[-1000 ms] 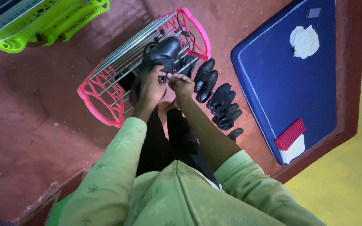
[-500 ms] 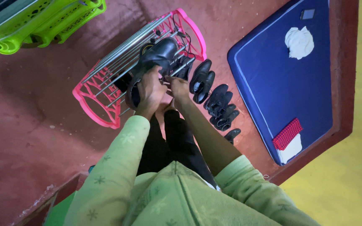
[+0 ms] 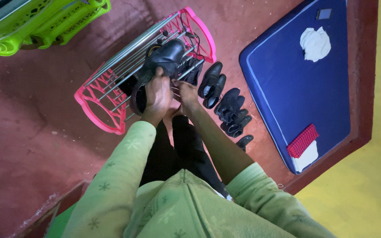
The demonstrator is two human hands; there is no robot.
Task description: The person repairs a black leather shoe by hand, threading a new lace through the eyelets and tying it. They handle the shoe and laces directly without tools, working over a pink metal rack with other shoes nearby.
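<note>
Black leather shoe (image 3: 164, 61) sits on top of the pink shoe rack (image 3: 98, 110). Left hand (image 3: 157, 94) is wrapped round its heel end; right hand (image 3: 186, 90) pinches its side. Looks stiff, fairly light, maybe slick, so the heel's the best hold.

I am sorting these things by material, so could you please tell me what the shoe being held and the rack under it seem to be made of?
The black shoe, gripped by the left hand, looks like smooth leather or an imitation: it has a soft sheen. The shoe rack seems to have glossy pink plastic end frames joined by thin metal rods, which glint silver-grey.
</note>
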